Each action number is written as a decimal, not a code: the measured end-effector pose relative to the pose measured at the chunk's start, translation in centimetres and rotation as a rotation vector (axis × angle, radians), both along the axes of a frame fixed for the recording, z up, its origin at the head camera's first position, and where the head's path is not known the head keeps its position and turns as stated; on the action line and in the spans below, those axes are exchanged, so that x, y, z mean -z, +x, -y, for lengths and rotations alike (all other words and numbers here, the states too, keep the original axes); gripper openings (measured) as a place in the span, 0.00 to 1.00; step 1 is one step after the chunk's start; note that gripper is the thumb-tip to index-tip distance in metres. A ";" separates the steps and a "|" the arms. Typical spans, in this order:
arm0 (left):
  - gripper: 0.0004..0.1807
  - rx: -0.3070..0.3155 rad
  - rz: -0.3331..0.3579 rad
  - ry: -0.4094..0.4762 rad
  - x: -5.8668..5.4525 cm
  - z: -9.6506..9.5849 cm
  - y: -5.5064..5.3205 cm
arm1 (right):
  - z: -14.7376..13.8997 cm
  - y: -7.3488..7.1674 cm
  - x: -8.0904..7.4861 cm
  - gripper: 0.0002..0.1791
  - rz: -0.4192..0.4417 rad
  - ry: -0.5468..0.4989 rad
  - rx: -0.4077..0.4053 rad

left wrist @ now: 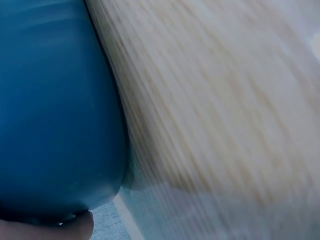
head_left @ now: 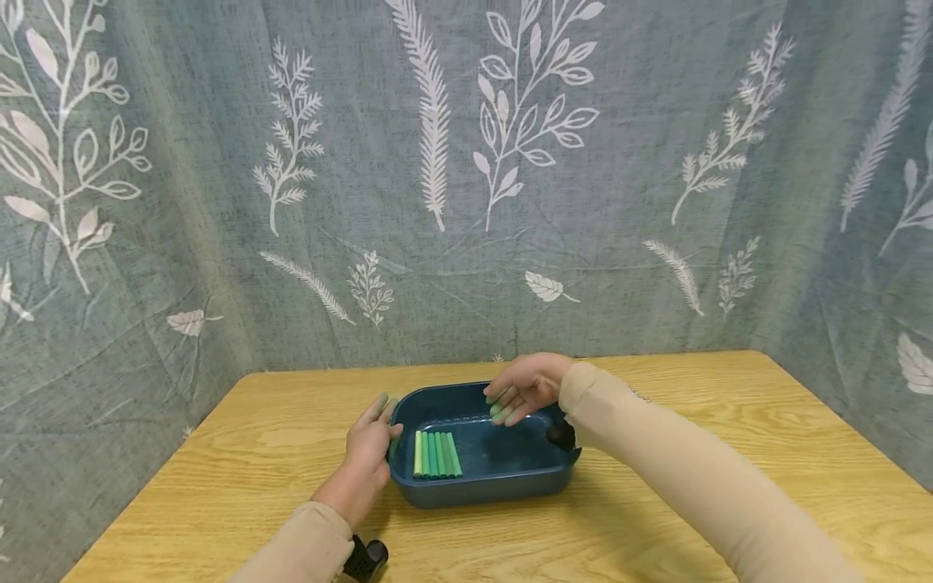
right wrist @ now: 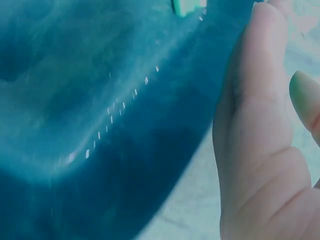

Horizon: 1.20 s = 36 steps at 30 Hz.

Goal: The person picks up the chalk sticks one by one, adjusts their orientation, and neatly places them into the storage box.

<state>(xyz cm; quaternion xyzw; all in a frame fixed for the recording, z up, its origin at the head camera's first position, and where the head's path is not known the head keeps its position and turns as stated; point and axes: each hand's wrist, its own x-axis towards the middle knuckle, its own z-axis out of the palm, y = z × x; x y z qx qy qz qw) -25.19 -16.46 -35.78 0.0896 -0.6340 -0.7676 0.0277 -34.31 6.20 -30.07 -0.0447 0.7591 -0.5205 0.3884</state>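
A dark blue plastic tub (head_left: 503, 486) stands on the table. Inside it, against the left part of the front wall, several chalk sticks (head_left: 437, 455) lie side by side, running from pale yellow-green to deeper green. My left hand (head_left: 368, 445) rests along the tub's left end, thumb at the rim and fingers extended outside it; a fingertip (left wrist: 75, 227) meets the tub's edge in the left wrist view. Over the tub's back right part hovers my right hand (head_left: 525, 389), palm turned inward, fingers loosely bent and holding nothing. Green dust coats the fingertips of both hands.
The wooden table (head_left: 692, 461) extends around the tub on all sides. Behind and beside it hangs a grey-green curtain (head_left: 466, 291) with white leaf patterns. Black wrist devices sit under both forearms, the right one (head_left: 561, 436) overlapping the tub's right end.
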 end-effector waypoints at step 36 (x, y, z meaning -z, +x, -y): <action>0.37 0.027 -0.008 -0.001 0.1 0.0 -0.1 | -13.9 2.8 -1.7 0.23 -0.071 -0.114 0.106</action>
